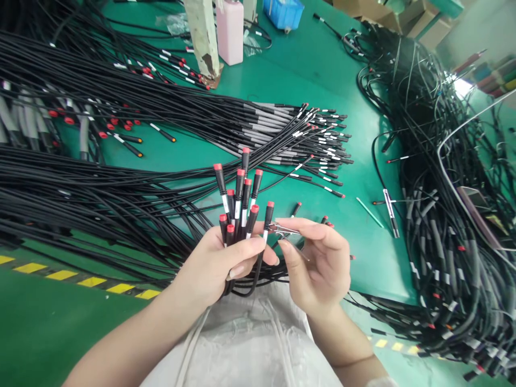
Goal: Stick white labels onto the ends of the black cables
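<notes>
- Currently the left hand is curled around a bundle of black connectors with red ends, which point up and away out of its grip and fan slightly apart.
- One connector stands to the right of the others, held near the tip of the left thumb; its cable bends down below the hand.
- The right hand pinches a slim metal tool between thumb and forefinger. The tool's tip is at the side of that single connector; whether they touch is too fine to tell, as is the exact kind of tool.
- The step underway looks like close work on this one connector, the rest of the bundle simply being held. The next move seems to call for a steady left grip and a small, precise action below the red end, clear of the fingers.
- Just beyond, on the green counter, lie grey-sleeved cables, their white-banded ends pointing right.
- Off to the right, a teal stick and a slim white-and-black item lie near a large cable heap.
- Farthest away are a pink bottle, beside a worn post, and a blue bin.
</notes>
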`<state>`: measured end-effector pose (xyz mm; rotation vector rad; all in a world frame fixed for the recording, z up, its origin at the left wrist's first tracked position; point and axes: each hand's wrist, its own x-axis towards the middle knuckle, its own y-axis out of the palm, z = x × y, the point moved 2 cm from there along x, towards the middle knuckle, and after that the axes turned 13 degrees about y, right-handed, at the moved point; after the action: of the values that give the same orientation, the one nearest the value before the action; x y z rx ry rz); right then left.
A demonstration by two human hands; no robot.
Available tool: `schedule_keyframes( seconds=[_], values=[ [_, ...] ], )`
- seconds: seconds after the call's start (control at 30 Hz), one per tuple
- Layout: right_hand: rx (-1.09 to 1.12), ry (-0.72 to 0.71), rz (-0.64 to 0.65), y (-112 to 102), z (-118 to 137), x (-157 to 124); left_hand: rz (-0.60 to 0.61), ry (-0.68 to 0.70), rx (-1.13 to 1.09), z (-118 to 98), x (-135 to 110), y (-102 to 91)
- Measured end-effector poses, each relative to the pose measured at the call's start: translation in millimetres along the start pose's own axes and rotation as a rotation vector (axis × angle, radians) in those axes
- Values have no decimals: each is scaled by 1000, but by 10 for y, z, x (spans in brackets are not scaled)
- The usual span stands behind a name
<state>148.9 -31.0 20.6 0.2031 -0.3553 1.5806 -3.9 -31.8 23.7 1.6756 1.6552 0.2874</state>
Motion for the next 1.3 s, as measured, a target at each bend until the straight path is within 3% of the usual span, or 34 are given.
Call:
schedule_keyframes(
  seconds=[0.37, 0.8, 1.07, 1.3],
  values=[
    [51, -23, -54, -2, 15, -3, -9, 10, 35, -32, 15, 54],
    [-87, -109, -48, -13, -34, -50, -80, 64, 123, -3, 25, 49],
    [-163, -128, -69, -12, -22, -50, -52, 79, 166, 1, 31, 51],
    [-202, -53, -76, -50, -6, -1, -77, 71, 207, 36, 44, 12]
  ],
)
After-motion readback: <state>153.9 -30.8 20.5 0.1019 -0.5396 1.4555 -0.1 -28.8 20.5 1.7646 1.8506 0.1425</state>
